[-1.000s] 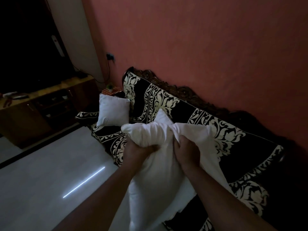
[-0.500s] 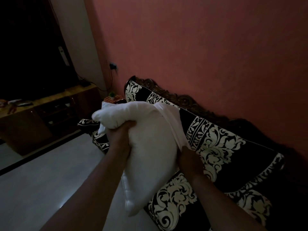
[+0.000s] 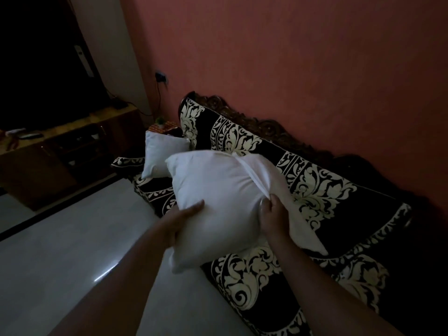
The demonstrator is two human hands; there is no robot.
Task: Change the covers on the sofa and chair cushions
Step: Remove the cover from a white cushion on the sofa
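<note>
While the pale, glossy floor [image 3: 60,251] lies open on the left up to the sofa's front edge, the terracotta wall [image 3: 291,57] closes the room off right behind the carved wooden back of the sofa [image 3: 351,214]. Its seat and back wear a black cloth with cream leaf scrolls. A low wooden cabinet [image 3: 60,161] stands against the far wall, well apart from the hands. Held above the seat's front edge is the white cushion [image 3: 218,190], plump, soft and square, creased where its loose cover bunches into a fold on the right. A second white cushion [image 3: 162,157] leans at the sofa's far end. The left hand [image 3: 181,224] cups the cushion's lower left side, thumb pressed on the front. The right hand [image 3: 274,217] pinches the gathered cover fabric.
</note>
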